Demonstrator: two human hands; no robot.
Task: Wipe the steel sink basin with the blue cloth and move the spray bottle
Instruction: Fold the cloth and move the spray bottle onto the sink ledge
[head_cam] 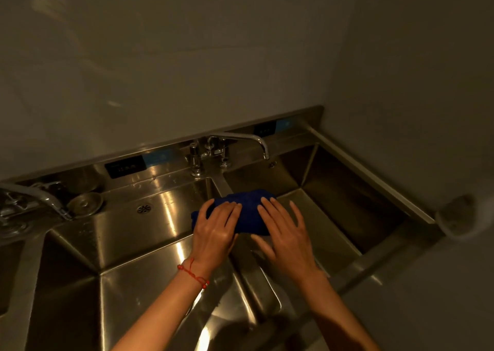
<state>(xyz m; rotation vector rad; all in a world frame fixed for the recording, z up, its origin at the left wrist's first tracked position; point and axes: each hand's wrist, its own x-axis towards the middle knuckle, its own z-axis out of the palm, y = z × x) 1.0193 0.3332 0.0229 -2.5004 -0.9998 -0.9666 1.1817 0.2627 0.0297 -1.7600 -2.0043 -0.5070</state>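
From the head camera, the blue cloth lies bunched on the divider between two steel sink basins. The left hand presses its near end with spread, straight fingers; the right hand rests flat on its right side, fingers extended. A swivel faucet stands behind.

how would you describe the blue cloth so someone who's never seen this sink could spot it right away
Find the steel sink with its row of basins, then the divider ridge below the long swivel faucet. The blue cloth lies bunched on that ridge under the left hand and right hand. It is the only deep blue, soft thing among bare metal.
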